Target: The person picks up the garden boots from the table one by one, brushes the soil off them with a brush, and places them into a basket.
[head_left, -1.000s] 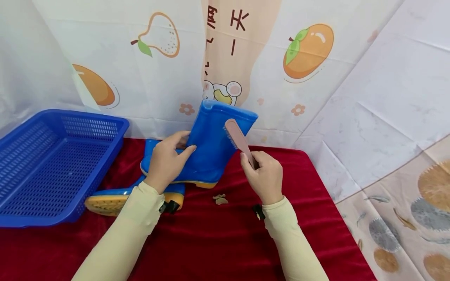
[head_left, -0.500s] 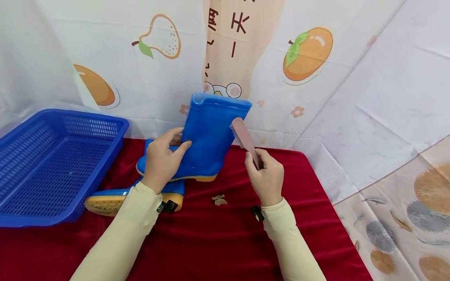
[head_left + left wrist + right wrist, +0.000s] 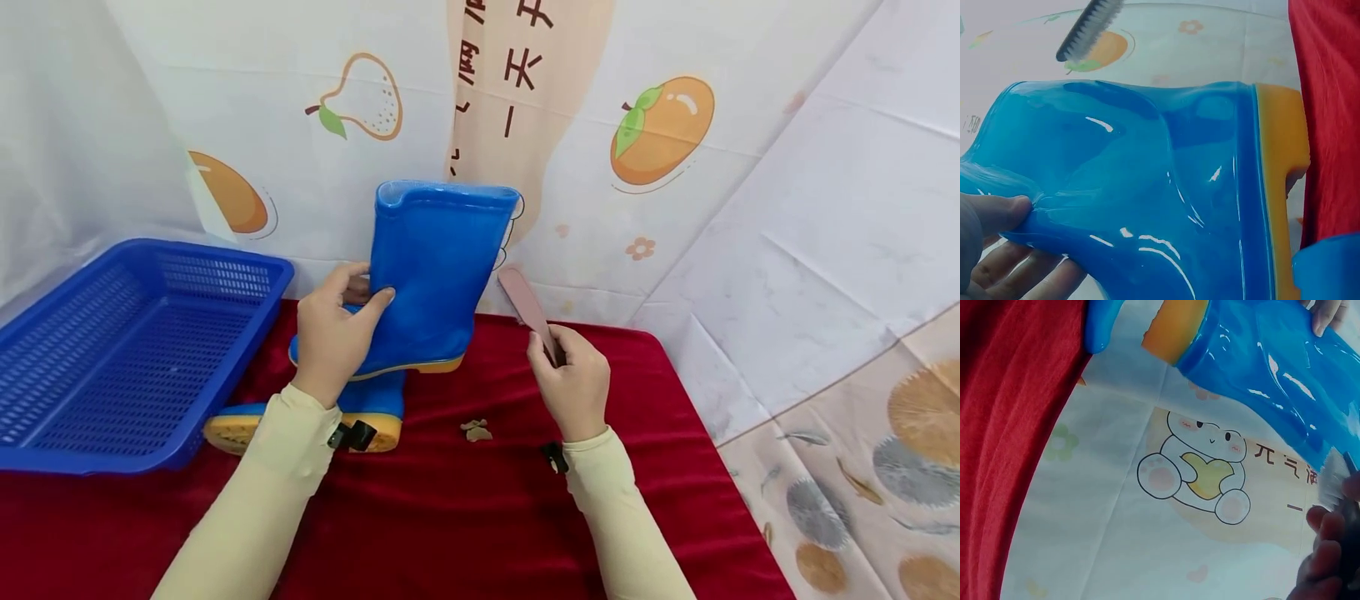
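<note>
My left hand grips a blue rubber boot by the front of its shaft, thumb on the near side and fingers behind. The boot is held up with its opening at the top and its yellow sole below. My right hand holds a pink brush by the handle, just right of the shaft. White bristles show in the right wrist view, and in the left wrist view the brush appears apart from the boot. A second blue boot lies on its side under my left forearm, partly hidden.
A blue plastic basket stands at the left. Small beige scraps lie on the red cloth covering the table. Behind it hangs a white printed curtain, close to the raised boot.
My left hand has raised the boot and moved it left, turning its shaft more upright. The brush, earlier over the shaft, is now off its right side. The view has shifted slightly.
</note>
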The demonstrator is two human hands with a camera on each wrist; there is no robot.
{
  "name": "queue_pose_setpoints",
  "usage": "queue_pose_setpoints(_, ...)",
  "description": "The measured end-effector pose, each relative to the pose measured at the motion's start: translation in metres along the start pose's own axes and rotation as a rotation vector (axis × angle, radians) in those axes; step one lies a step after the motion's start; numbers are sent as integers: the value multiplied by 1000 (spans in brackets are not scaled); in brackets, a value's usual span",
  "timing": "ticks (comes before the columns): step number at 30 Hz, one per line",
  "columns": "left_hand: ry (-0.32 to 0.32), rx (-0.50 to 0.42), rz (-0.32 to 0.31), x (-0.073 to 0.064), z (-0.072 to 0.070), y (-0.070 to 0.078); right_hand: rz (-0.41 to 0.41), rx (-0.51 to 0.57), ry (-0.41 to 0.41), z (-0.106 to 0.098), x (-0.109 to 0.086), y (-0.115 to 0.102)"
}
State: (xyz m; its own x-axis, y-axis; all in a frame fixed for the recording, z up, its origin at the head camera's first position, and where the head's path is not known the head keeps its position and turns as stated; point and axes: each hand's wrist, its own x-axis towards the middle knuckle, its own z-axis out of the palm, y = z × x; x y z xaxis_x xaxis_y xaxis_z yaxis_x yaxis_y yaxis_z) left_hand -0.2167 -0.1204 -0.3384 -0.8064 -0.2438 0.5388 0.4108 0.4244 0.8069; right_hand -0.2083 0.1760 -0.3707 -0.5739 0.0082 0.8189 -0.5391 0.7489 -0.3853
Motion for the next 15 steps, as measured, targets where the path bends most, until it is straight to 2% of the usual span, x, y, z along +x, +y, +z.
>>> queue_pose_setpoints(7, 27, 41, 10, 9, -9, 7, 1, -109, -117, -4, 0, 3)
queue_pose_setpoints(15, 78, 100, -8, 22, -32, 16, 31, -112, -168, -7, 2, 2)
